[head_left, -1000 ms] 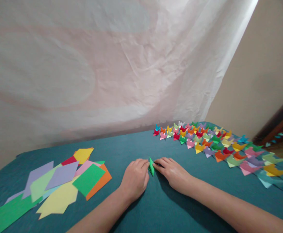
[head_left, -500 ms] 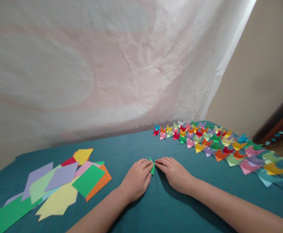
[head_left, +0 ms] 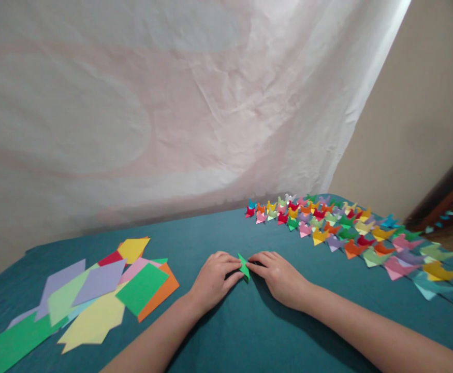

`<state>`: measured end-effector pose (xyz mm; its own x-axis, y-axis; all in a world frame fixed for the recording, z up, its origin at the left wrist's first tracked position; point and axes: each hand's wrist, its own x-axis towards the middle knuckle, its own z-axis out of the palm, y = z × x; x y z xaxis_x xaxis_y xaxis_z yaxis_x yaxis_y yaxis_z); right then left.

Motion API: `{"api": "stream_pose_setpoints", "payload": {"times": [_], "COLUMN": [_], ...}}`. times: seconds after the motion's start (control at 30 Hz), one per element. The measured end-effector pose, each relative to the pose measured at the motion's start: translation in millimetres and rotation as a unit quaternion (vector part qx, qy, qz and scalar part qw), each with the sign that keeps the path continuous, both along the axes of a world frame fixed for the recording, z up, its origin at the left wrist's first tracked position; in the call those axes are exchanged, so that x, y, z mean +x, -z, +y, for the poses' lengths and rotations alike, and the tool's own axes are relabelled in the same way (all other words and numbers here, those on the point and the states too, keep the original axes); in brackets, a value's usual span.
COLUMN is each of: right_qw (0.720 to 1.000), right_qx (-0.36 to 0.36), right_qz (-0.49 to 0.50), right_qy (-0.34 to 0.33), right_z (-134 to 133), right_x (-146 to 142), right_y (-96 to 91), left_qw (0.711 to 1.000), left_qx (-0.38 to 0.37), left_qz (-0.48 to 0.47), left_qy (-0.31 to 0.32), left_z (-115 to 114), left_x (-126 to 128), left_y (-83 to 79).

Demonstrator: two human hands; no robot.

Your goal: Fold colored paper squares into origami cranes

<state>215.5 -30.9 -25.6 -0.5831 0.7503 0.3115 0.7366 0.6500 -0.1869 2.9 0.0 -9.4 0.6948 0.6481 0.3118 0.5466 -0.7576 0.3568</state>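
A small piece of folded green paper (head_left: 244,265) rests on the dark teal cloth, narrow and pointed at its far and near ends. From the left, my left hand (head_left: 215,280) grips its edge with fingers and thumb drawn together. My right hand (head_left: 278,277) meets the opposite edge, its index finger and thumb closed at the paper; the other fingers are curled. Part of the folds is hidden under the fingertips.
Loose coloured paper sheets, among them a green sheet (head_left: 143,287) and a pale yellow sheet (head_left: 96,321), overlap at the left. Rows of folded paper birds (head_left: 319,235) fill the right side of the teal cloth (head_left: 195,233). Behind hangs a pale curtain (head_left: 210,103).
My left hand has shifted slightly left, its fingers and thumb parting a little. More of the green paper's face shows between my hands. My right hand has hardly moved.
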Motion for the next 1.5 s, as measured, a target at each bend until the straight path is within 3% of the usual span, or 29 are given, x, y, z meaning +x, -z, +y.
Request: {"api": "stream_pose_setpoints", "payload": {"times": [0.67,1.03,1.5], "right_qw": [1.000,0.997,0.996], "right_qx": [-0.007,0.024,0.027], "right_qz": [0.020,0.073,0.069], "right_qy": [0.003,-0.002,-0.043], "right_z": [-1,-4,-4], "right_x": [0,-2,-7], "right_y": [2.2,2.2,0.8], "left_qw": [0.993,0.998,0.996], "left_qx": [0.101,0.032,0.001], "left_qz": [0.055,-0.013,-0.045], "left_qy": [0.021,-0.049,-0.074], "left_z": [6,4,7], "left_x": [1,3,5], "left_y": [2.4,5.7,7.7]}}
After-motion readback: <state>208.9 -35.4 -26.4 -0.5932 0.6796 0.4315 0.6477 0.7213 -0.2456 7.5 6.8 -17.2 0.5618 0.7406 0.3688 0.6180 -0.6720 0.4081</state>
